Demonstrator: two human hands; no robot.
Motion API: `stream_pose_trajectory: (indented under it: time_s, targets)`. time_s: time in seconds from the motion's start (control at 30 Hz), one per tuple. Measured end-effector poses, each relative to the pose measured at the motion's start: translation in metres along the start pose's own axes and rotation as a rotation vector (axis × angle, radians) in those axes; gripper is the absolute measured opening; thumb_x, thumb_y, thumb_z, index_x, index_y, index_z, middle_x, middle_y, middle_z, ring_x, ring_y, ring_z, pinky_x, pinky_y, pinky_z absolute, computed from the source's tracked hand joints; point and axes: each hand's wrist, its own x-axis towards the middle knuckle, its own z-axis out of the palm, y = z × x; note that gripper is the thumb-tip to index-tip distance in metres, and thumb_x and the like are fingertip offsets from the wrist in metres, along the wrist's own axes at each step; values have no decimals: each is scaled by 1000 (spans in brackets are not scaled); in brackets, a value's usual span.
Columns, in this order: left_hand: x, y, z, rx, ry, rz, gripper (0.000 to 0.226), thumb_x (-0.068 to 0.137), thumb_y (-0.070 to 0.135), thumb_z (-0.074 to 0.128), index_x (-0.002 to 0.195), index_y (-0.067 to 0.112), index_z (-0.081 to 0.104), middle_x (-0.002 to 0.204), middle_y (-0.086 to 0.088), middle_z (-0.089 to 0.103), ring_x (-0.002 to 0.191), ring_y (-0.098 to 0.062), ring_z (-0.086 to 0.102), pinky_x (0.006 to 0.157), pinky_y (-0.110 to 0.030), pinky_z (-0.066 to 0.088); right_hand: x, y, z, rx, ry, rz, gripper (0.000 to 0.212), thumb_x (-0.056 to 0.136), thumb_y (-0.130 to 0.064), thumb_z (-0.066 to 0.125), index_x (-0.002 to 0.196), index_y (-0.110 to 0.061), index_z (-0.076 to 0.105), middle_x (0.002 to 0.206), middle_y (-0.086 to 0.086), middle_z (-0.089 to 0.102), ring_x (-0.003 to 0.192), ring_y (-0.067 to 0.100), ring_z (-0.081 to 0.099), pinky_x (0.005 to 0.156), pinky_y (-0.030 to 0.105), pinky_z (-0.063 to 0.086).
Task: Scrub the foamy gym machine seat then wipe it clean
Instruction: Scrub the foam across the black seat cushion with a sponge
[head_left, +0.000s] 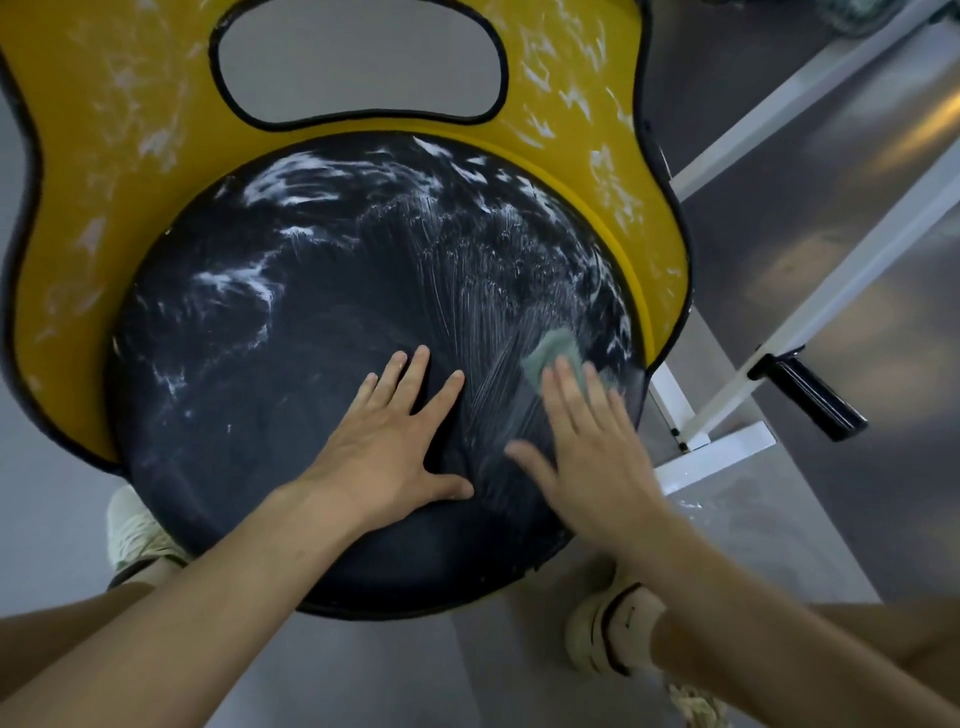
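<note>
Right hand (592, 447) presses sponge (551, 352) on seat (311, 322) — left hand (384, 441) flat.

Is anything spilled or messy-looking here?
White foam streaks the black seat, thickest along its far edge, and flecks the yellow panel behind. That fits the scrubbing: the right hand presses a green pad on the seat.

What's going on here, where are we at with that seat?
A person is scrubbing the black round seat. The left hand rests flat on the seat near its middle, fingers spread. The right hand presses a green scrub pad onto the seat's right side with straight fingers. Streaky white foam covers the seat's far half, and smears of it show on the yellow panel behind. No wiping yet.
</note>
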Motion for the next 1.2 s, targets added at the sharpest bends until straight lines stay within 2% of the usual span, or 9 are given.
stream_pose_trajectory:
  time_s: [0.27, 0.4, 0.47, 0.67, 0.8, 0.93, 1.03, 1.13, 1.2]
  targets:
    - [0, 0, 2, 6, 5, 14, 114, 83, 75, 57, 156, 36, -21, 158, -4, -40, 146, -20, -37, 125, -41, -12, -38, -33, 15, 136, 24, 20, 90, 97, -77, 7, 161, -17, -10, 168, -1, -19, 153, 21, -24, 127, 43, -4]
    - [2, 0, 0, 24, 4, 23, 115, 83, 71, 60, 156, 36, -22, 159, -5, -40, 147, -21, -35, 124, -40, -13, -103, -71, 47, 170, 63, -148, 87, 99, -72, 30, 158, -9, 30, 168, 6, 23, 154, 31, 21, 118, 46, 23]
    - [2, -1, 0, 34, 3, 28, 116, 84, 70, 60, 155, 35, -23, 158, -5, -40, 147, -21, -36, 125, -41, -13, -109, -66, 51, 149, 67, -191, 85, 98, -72, 33, 156, -9, 36, 166, 6, 29, 152, 32, 28, 116, 46, 27]
    - [-19, -10, 13, -19, 63, 49, 107, 84, 78, 50, 154, 40, -22, 157, 2, -41, 145, -14, -38, 125, -38, -13, -45, 9, 28, -13, 14, -63, 87, 97, -77, 3, 162, -21, -10, 168, -3, -19, 154, 16, -21, 127, 43, -3]
    - [-49, -31, 27, 3, 129, 39, 94, 82, 88, 23, 154, 43, -20, 159, 5, -39, 144, -9, -39, 122, -32, -17, -38, 7, 21, 35, 30, -26, 90, 98, -76, 8, 162, -15, -8, 169, 3, -15, 154, 21, -24, 127, 44, -4]
    - [-71, -50, 33, 2, 145, -10, 94, 74, 88, 5, 156, 44, -14, 163, 4, -31, 147, -9, -33, 119, -28, -18, -79, -54, 32, 106, 33, -356, 86, 102, -69, 20, 161, -7, 15, 169, 10, 12, 157, 25, 2, 123, 47, 11]
    - [-85, -62, 35, -3, 164, -50, 88, 82, 87, 11, 156, 45, -14, 163, 6, -32, 146, -7, -33, 117, -25, -20, -71, -84, 22, 354, 25, -332, 76, 103, -61, 25, 163, -14, 16, 166, 3, 26, 154, 15, 19, 122, 33, 23]
    - [-93, -68, 32, -28, 166, -71, 85, 88, 76, 27, 157, 44, -10, 164, 5, -29, 148, -8, -29, 118, -26, -17, -59, -82, 1, 417, 262, -320, 51, 104, -42, 41, 147, -17, 53, 143, -2, 60, 131, 10, 53, 102, 31, 49]
    - [-93, -68, 28, -38, 156, -67, 83, 92, 71, 34, 158, 43, -9, 165, 4, -27, 150, -10, -26, 119, -26, -16, -58, -68, -7, 454, 380, -408, 37, 102, -27, 52, 136, -16, 65, 131, -5, 69, 120, 9, 62, 95, 28, 54]
